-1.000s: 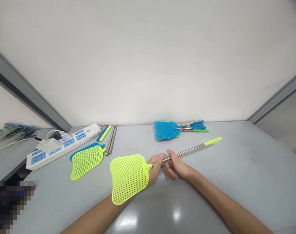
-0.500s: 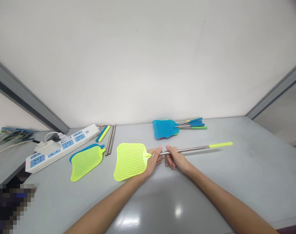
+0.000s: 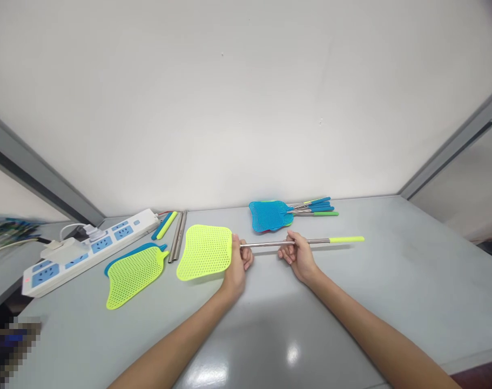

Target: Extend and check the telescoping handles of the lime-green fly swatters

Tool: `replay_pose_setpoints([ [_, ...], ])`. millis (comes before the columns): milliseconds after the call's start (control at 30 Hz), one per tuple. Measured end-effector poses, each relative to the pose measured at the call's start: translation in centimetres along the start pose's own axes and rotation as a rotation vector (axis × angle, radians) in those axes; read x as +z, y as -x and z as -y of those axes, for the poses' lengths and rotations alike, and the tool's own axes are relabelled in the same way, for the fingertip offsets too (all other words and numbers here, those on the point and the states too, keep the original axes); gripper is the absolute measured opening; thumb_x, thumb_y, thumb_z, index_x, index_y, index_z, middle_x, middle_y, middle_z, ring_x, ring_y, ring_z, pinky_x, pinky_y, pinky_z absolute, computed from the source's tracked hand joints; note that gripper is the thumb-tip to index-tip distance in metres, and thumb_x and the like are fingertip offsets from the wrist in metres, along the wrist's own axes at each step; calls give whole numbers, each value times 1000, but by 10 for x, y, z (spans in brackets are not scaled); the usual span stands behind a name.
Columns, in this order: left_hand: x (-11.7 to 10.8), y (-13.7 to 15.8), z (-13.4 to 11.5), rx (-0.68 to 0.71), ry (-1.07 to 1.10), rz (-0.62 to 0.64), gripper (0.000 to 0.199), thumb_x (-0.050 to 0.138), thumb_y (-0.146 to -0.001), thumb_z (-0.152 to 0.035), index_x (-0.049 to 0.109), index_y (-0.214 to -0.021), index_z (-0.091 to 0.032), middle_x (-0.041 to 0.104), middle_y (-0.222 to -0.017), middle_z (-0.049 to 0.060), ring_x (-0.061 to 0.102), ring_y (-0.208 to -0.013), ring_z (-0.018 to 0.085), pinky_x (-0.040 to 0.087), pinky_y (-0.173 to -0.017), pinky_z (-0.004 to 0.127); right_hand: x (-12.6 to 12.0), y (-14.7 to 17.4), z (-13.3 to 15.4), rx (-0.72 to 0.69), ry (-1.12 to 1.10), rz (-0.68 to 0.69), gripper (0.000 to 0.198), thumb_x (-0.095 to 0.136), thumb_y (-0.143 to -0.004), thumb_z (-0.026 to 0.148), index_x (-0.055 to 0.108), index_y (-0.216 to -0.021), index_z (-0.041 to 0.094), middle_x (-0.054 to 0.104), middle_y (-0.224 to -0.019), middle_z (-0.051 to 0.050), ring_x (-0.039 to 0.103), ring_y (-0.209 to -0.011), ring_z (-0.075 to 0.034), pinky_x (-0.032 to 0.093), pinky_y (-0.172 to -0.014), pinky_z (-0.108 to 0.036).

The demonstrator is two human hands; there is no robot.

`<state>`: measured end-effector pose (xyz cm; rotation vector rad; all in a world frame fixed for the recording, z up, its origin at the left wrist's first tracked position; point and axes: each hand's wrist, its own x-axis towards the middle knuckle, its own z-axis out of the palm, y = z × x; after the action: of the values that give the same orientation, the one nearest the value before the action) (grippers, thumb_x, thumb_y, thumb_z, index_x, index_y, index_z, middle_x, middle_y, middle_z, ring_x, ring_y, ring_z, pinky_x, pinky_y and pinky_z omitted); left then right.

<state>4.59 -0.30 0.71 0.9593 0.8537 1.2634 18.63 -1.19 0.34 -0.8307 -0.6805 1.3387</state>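
Note:
A yellow-green fly swatter (image 3: 207, 252) with a perforated head and a metal rod spans both my hands above the table. My left hand (image 3: 237, 265) is closed round the neck, where the head meets the rod, and covers that joint. Farther along the rod, my right hand (image 3: 300, 256) grips it with thumb and curled fingers, short of the yellow-green handle sleeve. Left of the swatter lie a loose yellow-green swatter head (image 3: 136, 275) and a blue head (image 3: 120, 257) partly under it. Metal rods (image 3: 177, 237) and a yellow handle sleeve (image 3: 167, 225) rest behind them.
A pile of swatters with a blue head (image 3: 270, 216) on top lies near the back wall (image 3: 246, 108). A white power strip (image 3: 95, 251) with plugs in it runs along the left. A blue handle sleeve (image 3: 160, 228) lies near its far end.
My left hand has shifted left to the neck, its thumb now by the head. My hands are farther apart along the rod. The view has moved slightly.

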Motion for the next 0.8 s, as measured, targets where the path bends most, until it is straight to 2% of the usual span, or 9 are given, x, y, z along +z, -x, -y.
replay_pose_setpoints([
  [167,0,0,-4,-4,60,-84,51,21,-76,-62,27,-49,-19,19,-40,-7,19,-34,6,21,-37,22,1,0,-3,-11,49,19,46,46,-75,34,39,-33,19,25,-24,7,28,-25,-7,37,-46,-27],
  [333,-2,0,0,63,14,-193,46,29,-79,-53,28,-49,-18,23,-42,-6,21,-35,6,20,-37,21,2,3,-1,47,79,164,48,41,-77,38,42,-34,18,31,-27,5,33,-27,-8,39,-46,-27],
  [467,-2,2,1,45,-97,-88,46,27,-81,-51,27,-48,-18,22,-42,-6,20,-36,6,18,-36,21,0,5,8,193,22,300,48,36,-78,41,43,-37,18,33,-33,5,33,-28,-9,38,-41,-27],
  [600,-2,5,-1,27,-171,47,47,29,-79,-53,28,-48,-18,20,-41,-6,18,-35,6,15,-35,21,-6,4,13,279,0,361,47,32,-78,41,42,-38,18,36,-36,4,35,-30,-10,41,-41,-29],
  [800,1,5,-1,32,-136,69,47,30,-79,-55,29,-49,-18,20,-39,-7,21,-33,6,15,-35,21,-9,1,9,284,-19,394,49,27,-79,41,39,-37,18,39,-34,2,39,-30,-11,43,-47,-32],
])
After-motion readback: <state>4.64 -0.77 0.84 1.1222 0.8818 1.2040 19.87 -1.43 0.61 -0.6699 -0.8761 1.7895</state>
